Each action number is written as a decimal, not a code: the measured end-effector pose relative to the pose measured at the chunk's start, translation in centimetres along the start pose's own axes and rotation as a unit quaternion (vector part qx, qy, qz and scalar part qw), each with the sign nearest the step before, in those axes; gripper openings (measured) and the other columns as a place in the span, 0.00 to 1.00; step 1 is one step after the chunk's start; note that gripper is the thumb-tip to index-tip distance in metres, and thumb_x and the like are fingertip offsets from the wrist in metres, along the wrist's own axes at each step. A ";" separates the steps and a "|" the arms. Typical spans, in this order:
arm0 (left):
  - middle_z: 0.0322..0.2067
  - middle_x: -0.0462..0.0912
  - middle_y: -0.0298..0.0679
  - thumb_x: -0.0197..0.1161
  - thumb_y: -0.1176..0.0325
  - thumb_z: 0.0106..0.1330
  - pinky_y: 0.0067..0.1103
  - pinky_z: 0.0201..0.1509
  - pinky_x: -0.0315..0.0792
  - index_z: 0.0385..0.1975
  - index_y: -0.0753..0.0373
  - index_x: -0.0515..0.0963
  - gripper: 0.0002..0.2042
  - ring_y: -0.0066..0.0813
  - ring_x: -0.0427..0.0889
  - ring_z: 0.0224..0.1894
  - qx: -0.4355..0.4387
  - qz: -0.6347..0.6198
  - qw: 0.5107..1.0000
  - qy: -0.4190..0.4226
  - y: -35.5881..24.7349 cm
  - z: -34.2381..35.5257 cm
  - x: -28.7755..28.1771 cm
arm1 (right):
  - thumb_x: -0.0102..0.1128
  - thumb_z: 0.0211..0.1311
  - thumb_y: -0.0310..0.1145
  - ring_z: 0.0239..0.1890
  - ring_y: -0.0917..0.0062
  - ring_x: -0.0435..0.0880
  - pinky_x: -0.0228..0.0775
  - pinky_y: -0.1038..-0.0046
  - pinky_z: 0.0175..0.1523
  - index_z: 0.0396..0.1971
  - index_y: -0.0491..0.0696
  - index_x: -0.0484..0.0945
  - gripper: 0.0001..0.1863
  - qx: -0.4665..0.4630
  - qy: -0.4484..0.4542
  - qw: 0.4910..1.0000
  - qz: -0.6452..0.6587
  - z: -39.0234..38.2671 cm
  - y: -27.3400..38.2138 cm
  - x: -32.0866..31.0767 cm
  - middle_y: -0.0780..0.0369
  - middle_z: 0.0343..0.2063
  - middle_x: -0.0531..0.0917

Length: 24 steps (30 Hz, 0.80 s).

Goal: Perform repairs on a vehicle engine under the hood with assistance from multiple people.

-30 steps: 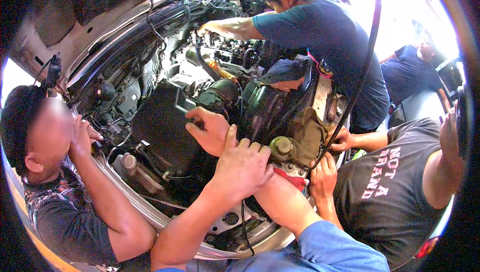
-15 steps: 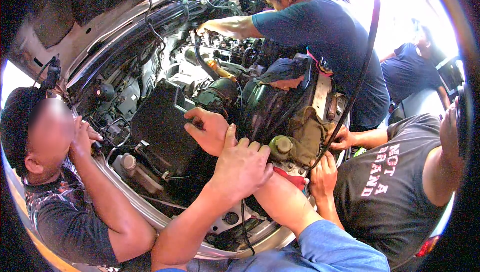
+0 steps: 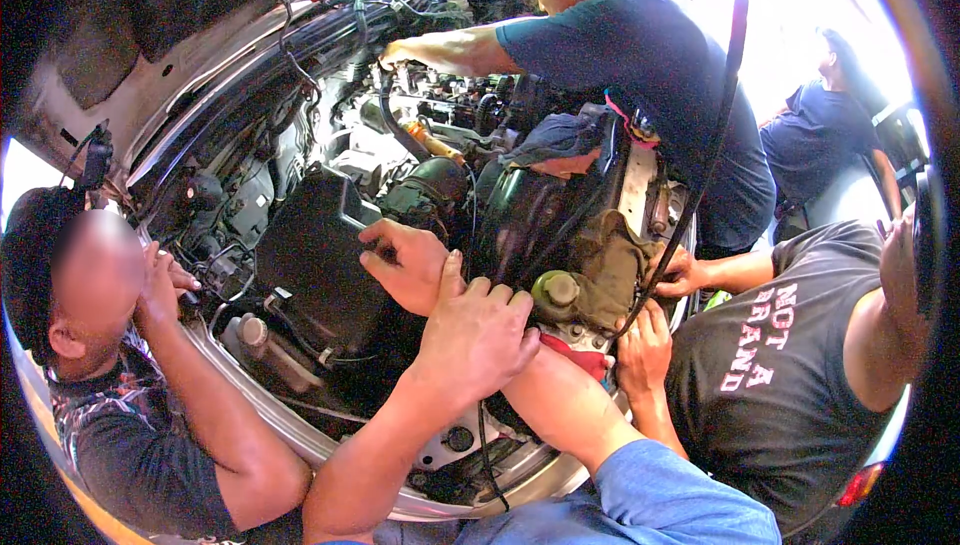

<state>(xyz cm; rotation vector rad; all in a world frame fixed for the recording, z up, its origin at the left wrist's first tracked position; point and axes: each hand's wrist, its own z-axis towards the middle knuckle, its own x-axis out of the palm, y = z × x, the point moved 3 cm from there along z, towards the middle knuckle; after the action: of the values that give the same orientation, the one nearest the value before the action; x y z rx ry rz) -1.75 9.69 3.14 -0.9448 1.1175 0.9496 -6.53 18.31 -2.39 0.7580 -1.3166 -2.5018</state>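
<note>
In the head view, my left hand (image 3: 480, 340) is wrapped across my right forearm (image 3: 565, 400) near the wrist, above the engine bay. My right hand (image 3: 405, 270) hangs loosely past it, thumb and index finger apart and holding nothing I can see, beside a black plastic box (image 3: 310, 265) and near a large black hose (image 3: 425, 190). To the right of my hands are a green capped reservoir (image 3: 555, 290), a brown rag (image 3: 610, 245) and a red cloth (image 3: 570, 353).
A co-worker (image 3: 90, 285) leans in at the left; another (image 3: 640, 85) reaches over the engine. A person in a sleeveless top (image 3: 790, 375) works at the right, beside a hanging dark cable (image 3: 715, 145). Two more people stand behind. The raised hood (image 3: 110, 65) overhangs the upper left.
The whole view has shifted slightly, with the engine bay and my hands a little further left. My grip looks the same. The person at the back right has turned their head somewhat.
</note>
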 end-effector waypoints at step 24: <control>0.32 0.84 0.43 0.60 0.55 0.64 0.51 0.71 0.55 0.36 0.62 0.82 0.15 0.43 0.83 0.43 0.013 -0.003 0.998 -0.058 0.0 -0.2 0.2 | 0.69 0.56 0.35 0.27 0.69 0.83 0.75 0.69 0.36 0.44 0.48 0.81 0.16 -0.013 -0.005 1.000 -0.016 0.0 0.0 0.0 0.58 0.28 0.84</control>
<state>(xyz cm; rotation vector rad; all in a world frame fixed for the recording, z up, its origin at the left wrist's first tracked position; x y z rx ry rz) -1.76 9.57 2.90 -0.8610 1.0249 0.9715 -6.51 18.25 -2.36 0.7679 -1.2818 -2.5467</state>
